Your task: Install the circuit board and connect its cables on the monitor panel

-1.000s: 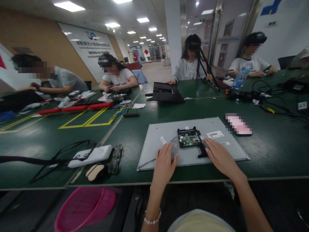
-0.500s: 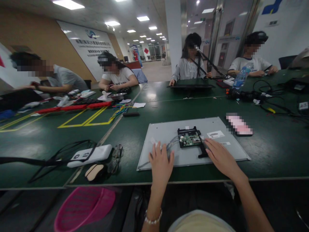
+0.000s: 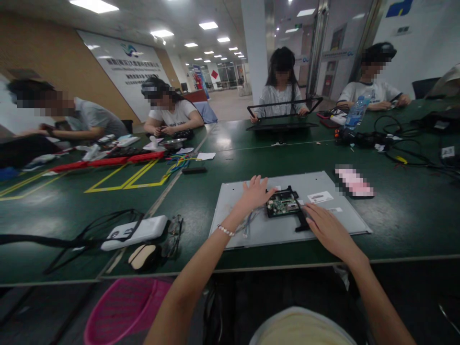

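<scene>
A flat silver-grey panel [image 3: 266,237] lies on the green table. On its middle sits a black bracket [image 3: 302,221] with a green circuit board [image 3: 282,205]. My left hand [image 3: 254,194], fingers spread, is over the panel's upper left part, its thumb by the bracket's upper left corner. Fingers extended, my right hand [image 3: 328,232] rests at the right side of the bracket's lower arm. Thin grey wires [image 3: 247,224] run left of the board, partly under my left wrist.
A pink phone [image 3: 354,182] lies right of the panel. To the left are glasses [image 3: 173,237], a mouse [image 3: 143,257] and a white power strip [image 3: 138,232] with black cables. Across the table, a person holds a black frame [image 3: 283,108]; other people sit nearby. A pink basket [image 3: 122,306] stands below the table.
My left hand has moved forward and right, from the panel's left part toward the bracket's top corner. My right hand has barely moved. The person opposite has raised a black frame.
</scene>
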{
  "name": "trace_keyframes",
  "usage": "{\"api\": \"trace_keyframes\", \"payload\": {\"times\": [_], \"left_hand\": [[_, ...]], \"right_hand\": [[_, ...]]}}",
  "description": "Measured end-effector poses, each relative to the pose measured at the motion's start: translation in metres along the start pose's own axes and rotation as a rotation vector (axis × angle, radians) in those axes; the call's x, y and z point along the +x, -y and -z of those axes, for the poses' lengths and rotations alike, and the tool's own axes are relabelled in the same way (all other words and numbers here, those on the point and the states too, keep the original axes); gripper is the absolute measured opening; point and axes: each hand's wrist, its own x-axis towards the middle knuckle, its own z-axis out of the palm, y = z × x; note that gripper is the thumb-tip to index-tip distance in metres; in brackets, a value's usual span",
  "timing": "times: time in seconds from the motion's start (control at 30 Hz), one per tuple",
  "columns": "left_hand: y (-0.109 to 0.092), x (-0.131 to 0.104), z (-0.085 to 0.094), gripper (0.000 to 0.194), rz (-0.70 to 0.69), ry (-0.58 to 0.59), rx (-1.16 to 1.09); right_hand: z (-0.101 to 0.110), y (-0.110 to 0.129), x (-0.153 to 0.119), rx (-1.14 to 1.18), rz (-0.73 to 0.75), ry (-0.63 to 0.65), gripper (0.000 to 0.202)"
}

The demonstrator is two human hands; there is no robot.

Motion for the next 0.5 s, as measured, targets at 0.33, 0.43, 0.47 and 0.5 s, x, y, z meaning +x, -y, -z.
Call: {"api": "trace_keyframes", "payload": {"times": [0.33,0.43,0.47,0.5], "left_hand": [[0.019,0.033,-0.022,0.054,-0.01,0.078,-0.057],[0.019,0.034,-0.023,0.051,-0.038,0.013,-0.131],[0.02,0.033,-0.024,0.049,-0.071,-0.016,-0.138],[0.02,0.032,-0.027,0.048,-0.122,-0.041,-0.134]], "right_hand": [[0.016,-0.029,0.041,0.095,-0.019,0.056,0.059],[0.02,-0.036,0.069,0.077,0.029,0.132,0.047],[0.02,-0.036,0.076,0.069,0.024,0.137,0.037],[0.018,-0.037,0.082,0.08,0.023,0.14,0.029]]}}
